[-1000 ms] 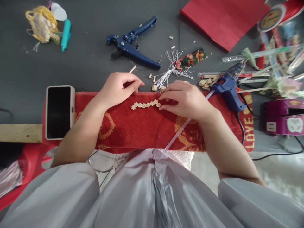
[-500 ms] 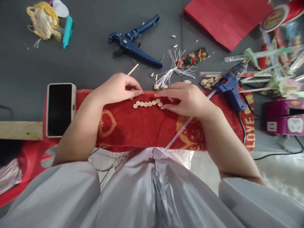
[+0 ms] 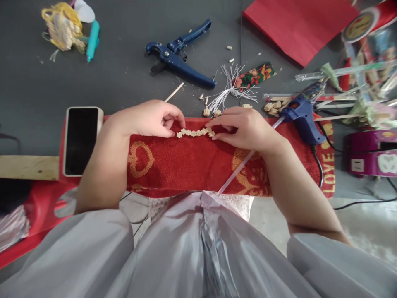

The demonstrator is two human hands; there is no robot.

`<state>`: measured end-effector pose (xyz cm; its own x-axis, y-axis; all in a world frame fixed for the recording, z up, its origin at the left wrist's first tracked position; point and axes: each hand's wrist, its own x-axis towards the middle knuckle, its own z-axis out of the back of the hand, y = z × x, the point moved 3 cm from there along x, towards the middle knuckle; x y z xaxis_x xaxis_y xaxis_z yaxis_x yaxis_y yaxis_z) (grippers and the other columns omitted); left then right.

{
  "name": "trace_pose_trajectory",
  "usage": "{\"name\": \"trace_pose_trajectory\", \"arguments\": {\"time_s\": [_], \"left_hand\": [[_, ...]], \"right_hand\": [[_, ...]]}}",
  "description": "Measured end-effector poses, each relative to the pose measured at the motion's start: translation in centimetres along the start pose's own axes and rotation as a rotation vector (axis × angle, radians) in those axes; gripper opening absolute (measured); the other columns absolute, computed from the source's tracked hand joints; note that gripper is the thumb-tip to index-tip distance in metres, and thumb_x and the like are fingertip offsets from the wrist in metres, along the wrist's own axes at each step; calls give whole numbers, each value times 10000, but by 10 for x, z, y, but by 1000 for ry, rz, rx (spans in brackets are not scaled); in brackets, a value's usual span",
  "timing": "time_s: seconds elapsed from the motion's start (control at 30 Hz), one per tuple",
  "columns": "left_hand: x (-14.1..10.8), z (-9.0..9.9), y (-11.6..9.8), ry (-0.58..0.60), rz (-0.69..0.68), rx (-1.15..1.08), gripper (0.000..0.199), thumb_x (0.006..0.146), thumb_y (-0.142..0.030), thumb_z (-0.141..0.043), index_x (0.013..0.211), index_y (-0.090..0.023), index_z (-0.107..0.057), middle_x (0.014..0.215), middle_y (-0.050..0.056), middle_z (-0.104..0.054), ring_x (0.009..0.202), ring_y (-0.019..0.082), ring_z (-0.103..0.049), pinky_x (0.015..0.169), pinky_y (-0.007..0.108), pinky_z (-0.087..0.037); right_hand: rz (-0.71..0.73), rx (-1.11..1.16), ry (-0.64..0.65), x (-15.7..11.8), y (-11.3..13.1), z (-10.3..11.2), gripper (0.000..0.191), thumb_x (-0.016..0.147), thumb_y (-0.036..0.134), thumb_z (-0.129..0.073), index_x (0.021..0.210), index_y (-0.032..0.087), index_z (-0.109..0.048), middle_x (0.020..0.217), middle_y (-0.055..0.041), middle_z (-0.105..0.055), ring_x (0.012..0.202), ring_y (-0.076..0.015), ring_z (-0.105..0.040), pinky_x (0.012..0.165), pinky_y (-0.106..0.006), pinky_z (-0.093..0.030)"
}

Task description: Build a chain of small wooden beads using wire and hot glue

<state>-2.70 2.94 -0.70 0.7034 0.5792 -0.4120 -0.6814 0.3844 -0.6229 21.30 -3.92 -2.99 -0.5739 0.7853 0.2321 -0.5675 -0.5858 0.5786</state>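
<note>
A short wavy strip of small pale flower-shaped pieces [image 3: 194,133] lies across a red towel [image 3: 176,165] with orange hearts. My left hand [image 3: 155,119] is at the strip's left end; its thumb and forefinger are apart, with the tips on either side of that end. At the other end, the forefinger and thumb of my right hand [image 3: 240,129] close around the last pieces, one above and one below. Behind my left hand a thin pale stick [image 3: 174,92] rests on the grey table, its near end hidden.
Beyond the towel lie a blue cutter [image 3: 182,62], white wire strands [image 3: 228,91], a floral strip [image 3: 256,76] and a red sheet [image 3: 297,29]. To the right are a blue glue gun [image 3: 302,118] with its cable and a purple box [image 3: 372,153]. A phone [image 3: 81,140] sits left.
My left hand has come slightly nearer me, and its thumb and forefinger have parted around the strip's left end. That end has shifted a little away from me. My right hand stays nearly in place.
</note>
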Motion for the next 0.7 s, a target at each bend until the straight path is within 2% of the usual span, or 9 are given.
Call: {"name": "trace_pose_trajectory", "arguments": {"time_s": [0.2,0.5,0.7], "left_hand": [[2,-4,2,34,-5,7,299,679,-342,-705,952,-236,-762,605,-40,-553,565,124,-498,624,263,-362],[2,-3,1,72,8,-35,311,684,-354,-771,976,-250,-763,642,-15,-562,657,171,-550,684,290,-395],[1,-3,-1,47,-28,-111,296,673,-363,-793,952,-269,-760,620,-21,-548,611,159,-523,647,303,-402]], "right_hand": [[4,4,-8,0,1,-1,243,903,269,-652,1099,199,-777,825,-38,-696,711,-151,-571,699,-287,-442],[-10,-12,-17,-2,-1,-2,234,889,309,-684,1072,191,-771,796,-38,-683,727,-168,-579,707,-302,-455],[23,-16,-25,-1,0,-2,210,908,320,-670,1032,186,-773,792,-36,-678,708,-159,-565,679,-294,-437]]}}
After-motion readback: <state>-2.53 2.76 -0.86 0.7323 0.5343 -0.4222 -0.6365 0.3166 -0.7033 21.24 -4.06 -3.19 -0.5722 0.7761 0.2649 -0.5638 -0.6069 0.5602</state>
